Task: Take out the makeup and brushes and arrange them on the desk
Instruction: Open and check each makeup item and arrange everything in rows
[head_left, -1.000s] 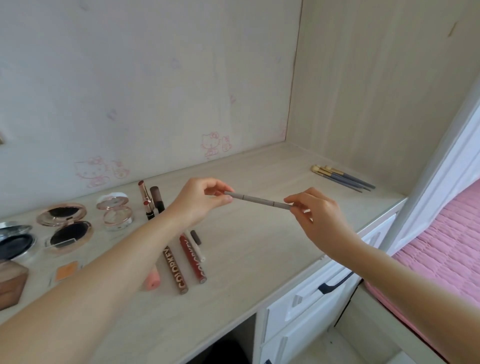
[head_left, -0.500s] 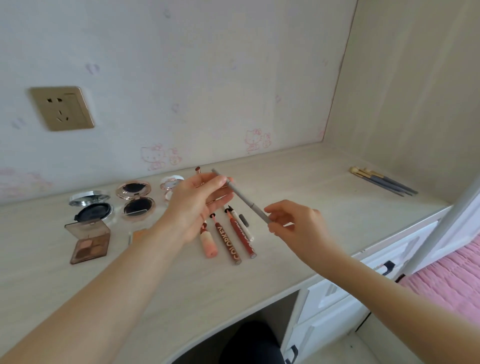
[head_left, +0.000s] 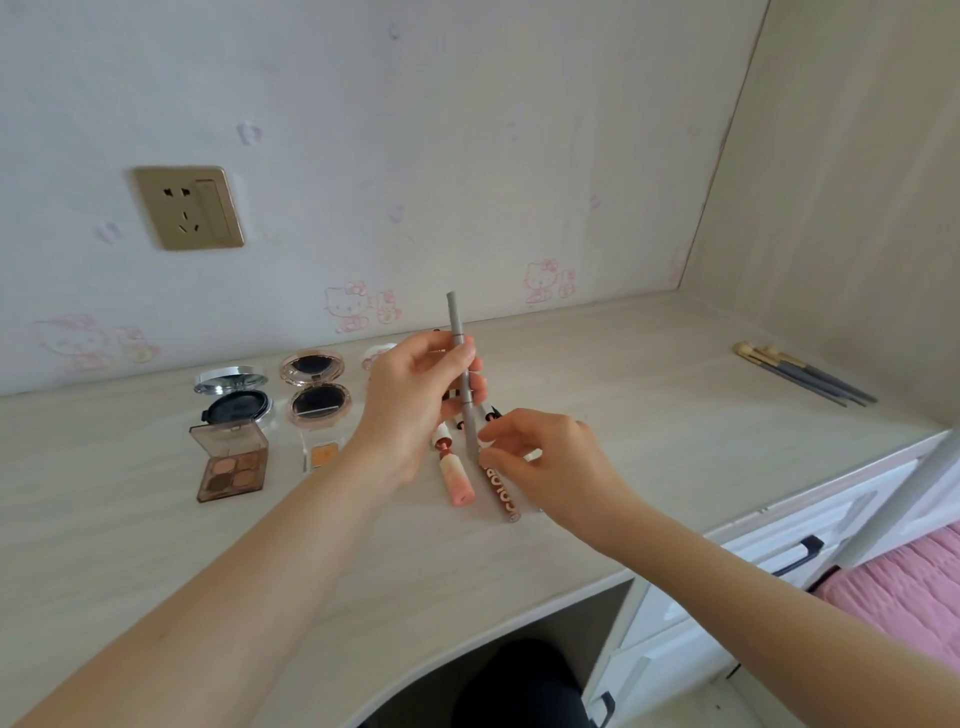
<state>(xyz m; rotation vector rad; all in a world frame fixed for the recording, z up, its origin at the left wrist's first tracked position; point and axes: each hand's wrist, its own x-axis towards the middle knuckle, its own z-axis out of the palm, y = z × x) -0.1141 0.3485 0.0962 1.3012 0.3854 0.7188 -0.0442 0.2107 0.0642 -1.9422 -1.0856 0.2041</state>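
A thin grey makeup pencil stands nearly upright above the desk. My left hand pinches its upper half; my right hand pinches its lower end. Under the hands lie a pink tube and a brown lettered pencil, partly hidden. To the left sit a brown eyeshadow palette, a silver open compact, a rose-gold open compact and a small orange pan. Several grey brushes lie at the far right.
A wall socket is on the back wall. White drawers with a black handle are at the lower right beside a pink bedspread. A side panel closes the desk on the right.
The grey pencil has swung from lying across between my hands to nearly upright, and both hands have come closer together over the row of tubes. The view has shifted left.
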